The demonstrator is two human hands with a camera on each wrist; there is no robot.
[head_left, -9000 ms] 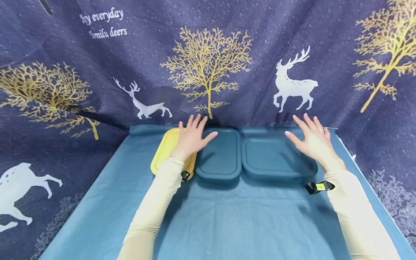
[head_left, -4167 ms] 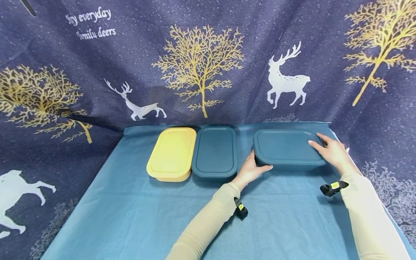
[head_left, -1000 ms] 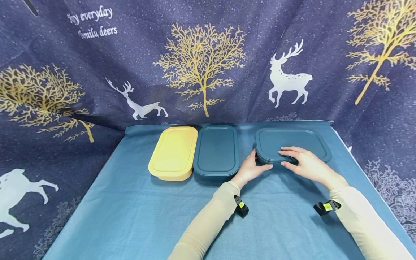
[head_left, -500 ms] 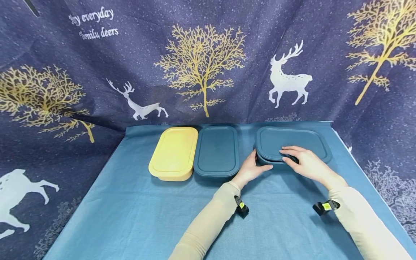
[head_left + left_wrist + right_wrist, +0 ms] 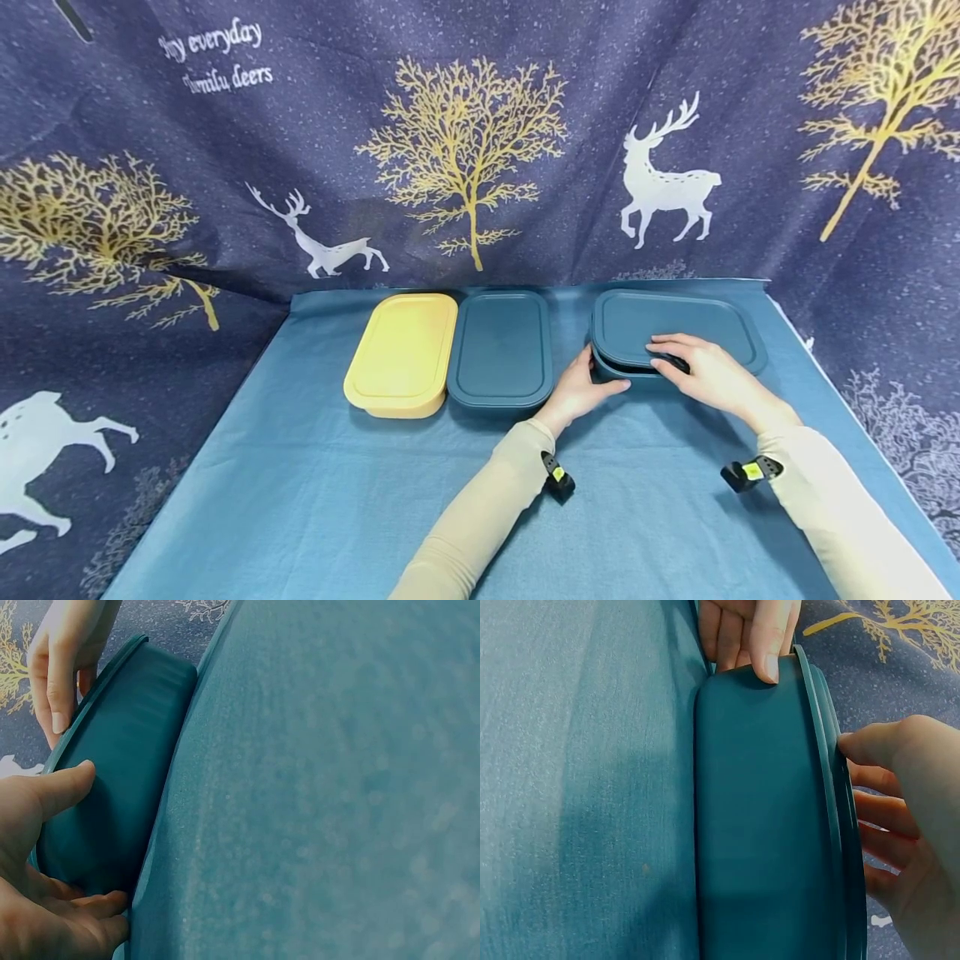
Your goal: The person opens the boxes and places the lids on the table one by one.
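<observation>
A dark blue food storage box (image 5: pixel 757 787) lies lengthwise at the right back of the table. Its matching lid (image 5: pixel 645 321) is lifted along the front edge, and a dark gap shows at the front left corner. My left hand (image 5: pixel 577 392) holds the box at that corner, thumb on the front wall and fingers round the left end, as the left wrist view shows. With thumb and fingers, my right hand (image 5: pixel 705 375) pinches the lid's front edge. The lid's back edge still lies over the box, whose inside is hidden.
Left of my left hand stands another dark blue box (image 5: pixel 502 350) with its lid on. Beside it is a yellow lidded box (image 5: pixel 405 354). A blue cloth (image 5: pixel 300 500) covers the table; a patterned curtain (image 5: pixel 540 233) hangs right behind.
The box was shifted right earlier. My left hand then gripped its corner, and my right hand moved from its right end to the front edge. Over the last second the lid's front has risen.
</observation>
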